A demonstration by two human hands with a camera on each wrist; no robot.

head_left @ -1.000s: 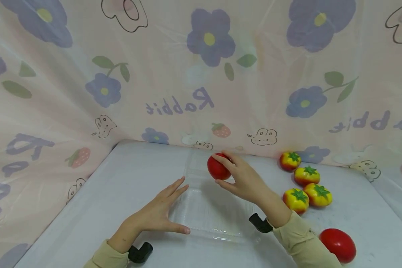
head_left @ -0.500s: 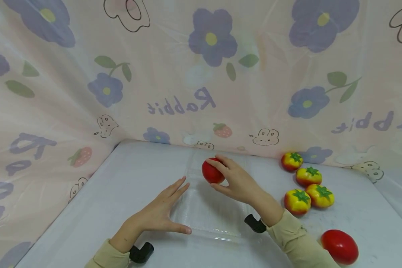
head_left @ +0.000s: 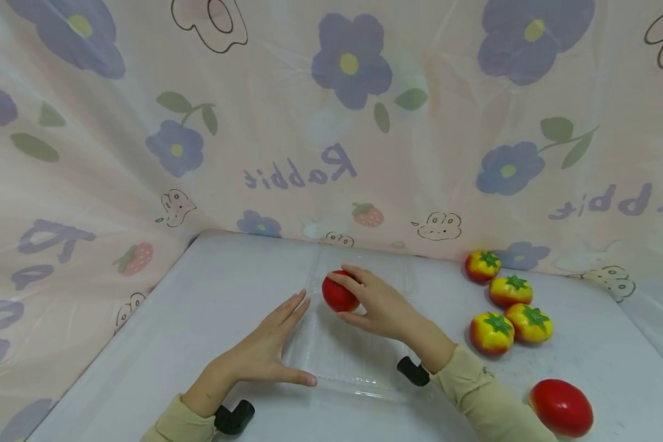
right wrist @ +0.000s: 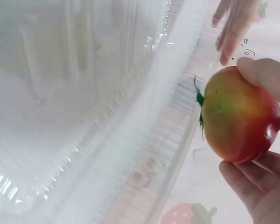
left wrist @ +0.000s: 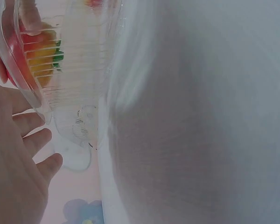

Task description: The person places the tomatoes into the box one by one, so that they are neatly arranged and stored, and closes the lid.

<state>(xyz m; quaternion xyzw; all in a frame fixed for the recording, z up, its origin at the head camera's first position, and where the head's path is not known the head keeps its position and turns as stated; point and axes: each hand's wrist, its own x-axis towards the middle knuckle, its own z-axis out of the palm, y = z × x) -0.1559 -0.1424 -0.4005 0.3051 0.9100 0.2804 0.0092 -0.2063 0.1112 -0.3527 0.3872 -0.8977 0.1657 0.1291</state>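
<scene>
My right hand (head_left: 383, 307) grips a red toy tomato (head_left: 339, 291) above the clear plastic box (head_left: 359, 390). In the right wrist view the tomato's yellow-green side and green leaves (right wrist: 199, 100) face the box, and thumb and fingers hold it from opposite sides. At the box's left side is my left hand (head_left: 259, 350), fingers extended and thumb spread away from them. The left wrist view has its fingers (left wrist: 35, 142) beside the box wall (left wrist: 79, 60); whether they touch it I cannot tell. Through that wall the held tomato shows.
Several yellow-and-red toy tomatoes (head_left: 492, 333) with green leaves lie right of the box on the white table (head_left: 243, 264). Nearer the front right, beside my right sleeve (head_left: 486, 393), is a plain red one (head_left: 562, 408). A printed curtain (head_left: 287, 123) hangs behind the table.
My right hand has carried the tomato left and a little nearer over the box. The left hand has stayed almost still.
</scene>
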